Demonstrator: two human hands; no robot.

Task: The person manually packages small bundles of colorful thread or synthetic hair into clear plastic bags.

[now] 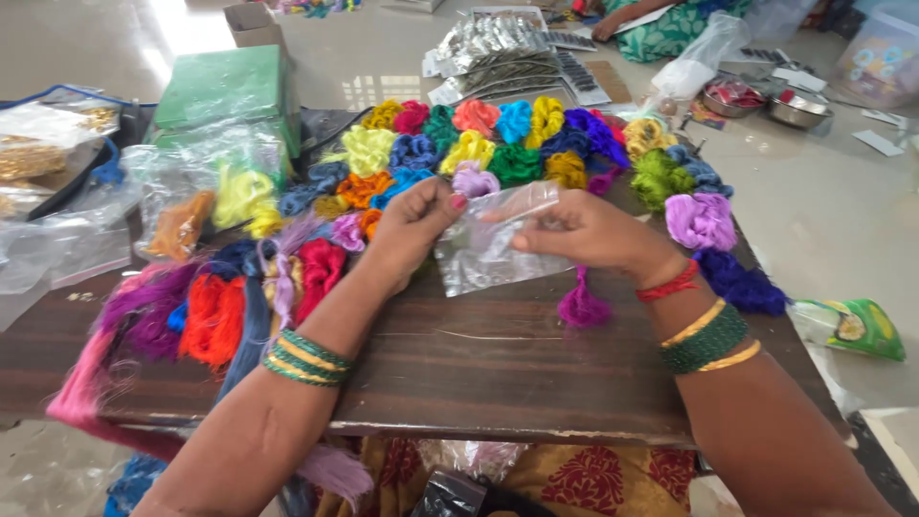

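Clear plastic bag [493,244] held above a dark wooden table [498,369].
It is crinkled, small, pinched at its top edge by both hands.

A single head-worn camera looks steeply down, close over the dark wooden board [498,373], facing forward across the floor.

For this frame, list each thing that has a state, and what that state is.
clear plastic pouch: held up off the board, pinched by both hands
left hand: pinching the pouch's left edge
right hand: gripping its top right
magenta thread bundle: lying loose on the wooden board
steel bowls: upright
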